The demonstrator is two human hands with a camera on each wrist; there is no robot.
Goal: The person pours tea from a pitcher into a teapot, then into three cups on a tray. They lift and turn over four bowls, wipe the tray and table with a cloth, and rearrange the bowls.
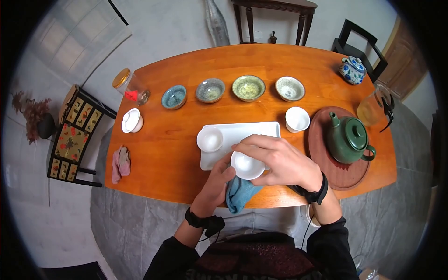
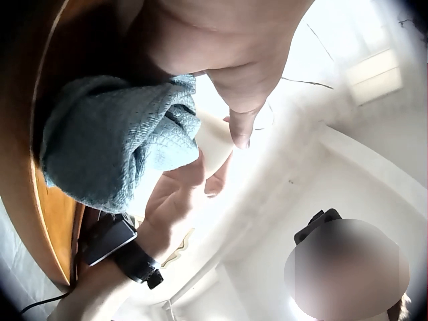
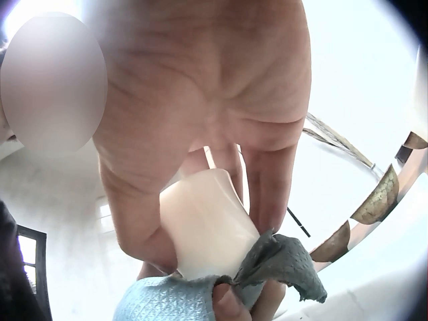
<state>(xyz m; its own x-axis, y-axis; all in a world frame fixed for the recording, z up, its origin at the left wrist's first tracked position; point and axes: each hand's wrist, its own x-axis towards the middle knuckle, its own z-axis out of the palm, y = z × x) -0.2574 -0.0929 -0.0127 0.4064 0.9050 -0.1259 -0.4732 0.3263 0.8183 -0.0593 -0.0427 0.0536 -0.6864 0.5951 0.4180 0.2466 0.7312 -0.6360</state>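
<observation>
Both hands hold a small white cup [image 1: 248, 165] above the near edge of a white tray [image 1: 242, 127]. My left hand [image 1: 217, 181] grips the cup's left side, with a blue cloth [image 1: 240, 195] hanging beneath. The right hand [image 1: 284, 161] reaches over from the right, fingers and thumb around the rim. In the left wrist view the cloth [image 2: 120, 144] is bunched below the cup [image 2: 212, 140]. The right wrist view has the cup [image 3: 204, 224] between thumb and fingers, its lower end against the cloth [image 3: 167, 301]. Another white cup [image 1: 210, 139] stands on the tray's left part.
Several glazed bowls [image 1: 248, 88] line the table's far side. At the right, a green teapot [image 1: 350, 137] stands on a round wooden tray [image 1: 322, 175], with a white cup [image 1: 297, 119] beside it. A lidded white cup [image 1: 132, 121], a jar [image 1: 133, 87] and pink cloth [image 1: 121, 164] lie left.
</observation>
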